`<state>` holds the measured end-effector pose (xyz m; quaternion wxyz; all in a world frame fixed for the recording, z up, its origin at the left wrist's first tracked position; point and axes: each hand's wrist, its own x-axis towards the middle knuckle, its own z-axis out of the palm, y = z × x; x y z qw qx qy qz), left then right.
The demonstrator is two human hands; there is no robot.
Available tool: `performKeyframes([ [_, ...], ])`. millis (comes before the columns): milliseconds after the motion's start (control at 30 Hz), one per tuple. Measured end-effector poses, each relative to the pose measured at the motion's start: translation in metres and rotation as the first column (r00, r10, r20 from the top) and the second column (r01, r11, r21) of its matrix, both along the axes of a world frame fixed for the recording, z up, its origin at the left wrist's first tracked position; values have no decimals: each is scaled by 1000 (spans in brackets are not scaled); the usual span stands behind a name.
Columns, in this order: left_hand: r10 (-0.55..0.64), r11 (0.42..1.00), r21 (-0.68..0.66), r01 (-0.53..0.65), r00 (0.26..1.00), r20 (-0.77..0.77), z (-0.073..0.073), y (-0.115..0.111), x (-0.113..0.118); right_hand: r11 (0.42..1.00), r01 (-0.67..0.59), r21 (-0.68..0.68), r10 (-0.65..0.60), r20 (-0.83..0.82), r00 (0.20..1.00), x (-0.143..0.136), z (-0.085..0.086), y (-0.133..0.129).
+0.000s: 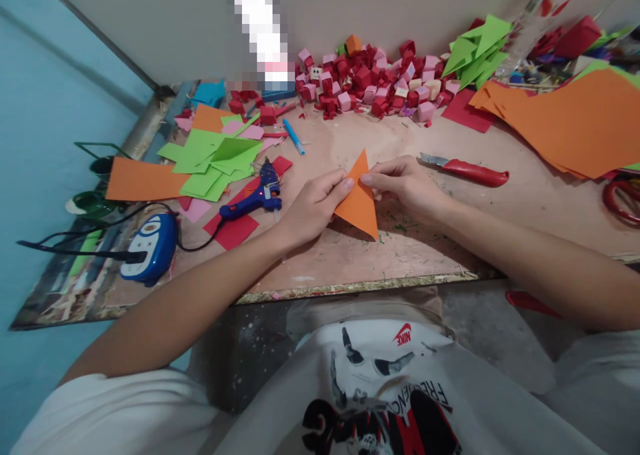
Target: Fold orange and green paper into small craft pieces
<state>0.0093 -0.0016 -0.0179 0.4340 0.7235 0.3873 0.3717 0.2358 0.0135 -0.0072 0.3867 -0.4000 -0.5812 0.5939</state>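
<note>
A triangular piece of orange paper point(361, 205) is held just above the table, one corner pointing away from me. My left hand point(320, 205) grips its left side, thumb on top and fingers underneath. On the other side, my right hand point(403, 185) pinches the edge between thumb and fingers. Whether the paper is folded double I cannot tell. A red-handled knife point(475, 170) lies beyond my right forearm, its blade pointing left. Left of my left hand, a blue glue gun point(257, 198) rests on red paper pieces point(233, 232).
Small red and pink paper boxes point(367, 78) are heaped along the wall. Green paper pieces point(217, 158) lie at left, near a blue power socket point(151, 248) with a black cable. Large orange sheets point(575, 122) and red-handled scissors point(620, 202) are at right. A blue pen point(293, 137) lies behind.
</note>
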Motion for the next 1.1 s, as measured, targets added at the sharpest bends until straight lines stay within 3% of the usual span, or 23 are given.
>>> performKeyframes([
  [133,8,1000,-2,-8,1000,-1,3,1,0,1000,-31,-3,31,30,999,1,4,-2],
  [300,45,995,-91,-38,996,75,5,3,3,983,-175,-57,179,74,981,-3,7,-8],
  [400,73,985,-168,-49,988,138,4,2,5,975,-198,-104,208,106,972,-4,5,-8],
  [600,243,953,-236,-189,943,226,0,11,-3,982,-190,-10,189,150,971,-2,0,-7],
  [733,409,910,-207,-360,861,303,9,34,-24,972,-230,-42,234,178,956,-3,1,-14],
  [800,439,896,-232,-378,827,350,13,40,-29,974,-222,-52,228,161,960,-4,2,-16],
  [900,384,911,-290,-292,856,345,13,35,-23,982,-186,-32,189,142,972,-2,2,-14],
  [967,245,937,-312,-154,929,277,10,24,-13,989,-149,14,145,139,979,0,2,-10],
  [1033,115,960,-274,-52,969,219,7,13,-3,988,-141,64,131,147,980,1,1,-6],
  [1100,92,970,-242,-40,974,209,6,7,2,985,-154,79,141,148,979,1,0,-4],
])
